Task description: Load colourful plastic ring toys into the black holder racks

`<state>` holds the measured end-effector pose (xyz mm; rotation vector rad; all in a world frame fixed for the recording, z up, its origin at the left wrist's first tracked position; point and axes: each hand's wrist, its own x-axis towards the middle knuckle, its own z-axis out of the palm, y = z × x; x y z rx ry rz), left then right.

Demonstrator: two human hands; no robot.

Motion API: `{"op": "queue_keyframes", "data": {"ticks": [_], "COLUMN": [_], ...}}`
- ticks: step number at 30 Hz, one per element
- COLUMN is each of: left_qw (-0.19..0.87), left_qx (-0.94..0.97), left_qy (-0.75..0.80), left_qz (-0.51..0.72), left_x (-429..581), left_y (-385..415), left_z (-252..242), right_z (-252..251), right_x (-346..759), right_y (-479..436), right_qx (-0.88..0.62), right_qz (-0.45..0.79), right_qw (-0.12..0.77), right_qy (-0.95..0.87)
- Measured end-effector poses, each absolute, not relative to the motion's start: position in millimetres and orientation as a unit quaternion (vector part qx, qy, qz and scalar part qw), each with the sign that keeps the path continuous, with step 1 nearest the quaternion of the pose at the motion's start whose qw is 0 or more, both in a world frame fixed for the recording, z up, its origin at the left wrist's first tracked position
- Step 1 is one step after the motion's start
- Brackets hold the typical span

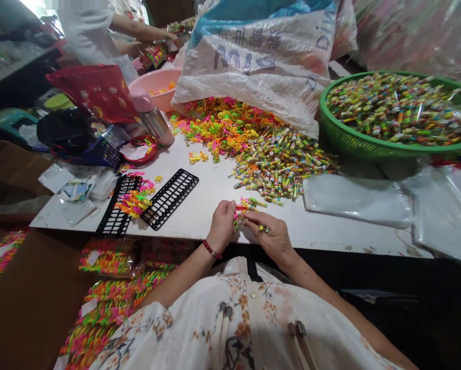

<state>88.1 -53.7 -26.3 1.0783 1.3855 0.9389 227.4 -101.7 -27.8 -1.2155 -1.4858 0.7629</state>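
Note:
At the table's front edge, my left hand (pixel 222 224) is closed on a small bunch of pink, red and green plastic pieces (pixel 239 215). My right hand (pixel 272 235) meets it from the right, its fingers pinched round a small wrapped candy stick (pixel 264 228). Just beyond both hands lies a heap of similar wrapped candy sticks (pixel 280 164). Bright orange, yellow and pink plastic pieces (pixel 222 126) are piled behind that heap. Fingers hide much of what both hands hold, and the exact kind of the plastic pieces is too small to tell.
Left of my hands lie a slotted black plastic rack (pixel 171 199) and a second black rack (pixel 114 218), with plastic pieces on them. A steel flask (pixel 157 123) stands behind. A green basket (pixel 330 115) of candy sticks, clear bags (pixel 357 199) and a co-worker (pixel 87 36) are around.

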Motion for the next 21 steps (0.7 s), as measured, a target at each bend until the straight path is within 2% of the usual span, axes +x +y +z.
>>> {"op": "queue_keyframes", "data": {"ticks": [2,7,12,17,21], "left_qw": [0.541,0.385,0.302,0.187,0.168], "left_qx": [0.463,0.57,0.67,0.657,0.609], "left_qy": [0.589,0.613,0.585,0.656,0.708], "left_qz": [0.381,0.389,0.343,0.32,0.316], "left_x": [86.4,82.8,74.2,48.5,27.8], "left_y": [-51.9,-43.5,-8.5,71.1,131.3], "left_z": [-27.5,-30.6,-26.5,-10.3,0.8], "right_z": [-25.9,-27.4,-30.0,-20.3,-18.9], "right_x": [225.3,229.9,250.4,258.1,246.3], "right_y": [-101.8,-91.2,-76.9,-83.4,-93.6], "right_qx": [-0.487,-0.453,-0.53,-0.613,-0.604], "right_qz": [0.288,0.244,0.189,0.325,0.408], "right_qw": [0.497,0.461,0.482,0.471,0.453], "right_qy": [-0.658,-0.723,-0.672,-0.545,-0.513]}}
